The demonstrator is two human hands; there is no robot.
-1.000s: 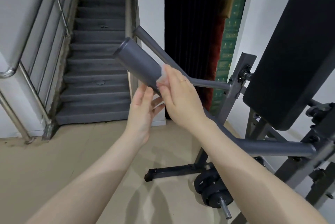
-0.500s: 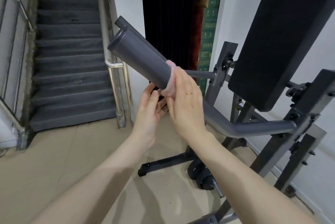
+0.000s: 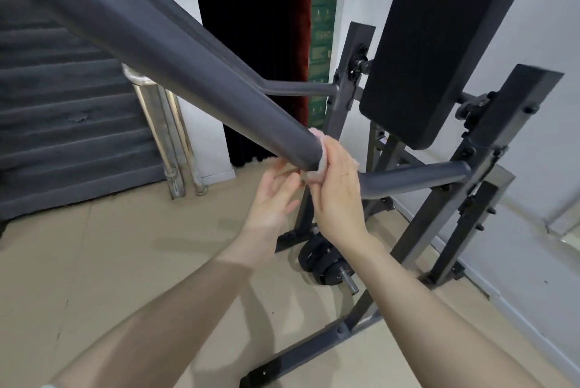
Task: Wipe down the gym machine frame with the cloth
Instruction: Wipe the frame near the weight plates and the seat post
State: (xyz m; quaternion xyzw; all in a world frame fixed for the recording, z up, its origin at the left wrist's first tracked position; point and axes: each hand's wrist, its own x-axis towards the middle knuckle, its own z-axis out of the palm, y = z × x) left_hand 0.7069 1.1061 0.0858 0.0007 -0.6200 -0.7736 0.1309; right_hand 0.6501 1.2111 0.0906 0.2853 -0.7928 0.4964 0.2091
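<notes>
A thick grey padded handle (image 3: pixel 163 52) of the gym machine runs from the upper left down to the middle, where it joins a thinner grey bar (image 3: pixel 411 179) leading to the upright frame (image 3: pixel 489 149). My right hand (image 3: pixel 337 196) wraps a pale pink cloth (image 3: pixel 317 168) around the lower end of the handle; only a small edge of the cloth shows past my fingers. My left hand (image 3: pixel 273 196) is just under the handle beside the right hand, fingers relaxed and spread, holding nothing that I can see.
The black back pad (image 3: pixel 439 42) stands at the upper right. Black weight plates (image 3: pixel 320 259) lie on the tan floor by the frame's base. A steel stair railing (image 3: pixel 163 124) and grey stairs are at the left, with a dark curtain behind.
My right hand has slid the cloth down the handle toward the thinner bar. The view has moved in much closer under the handle. My left hand stays beside the right.
</notes>
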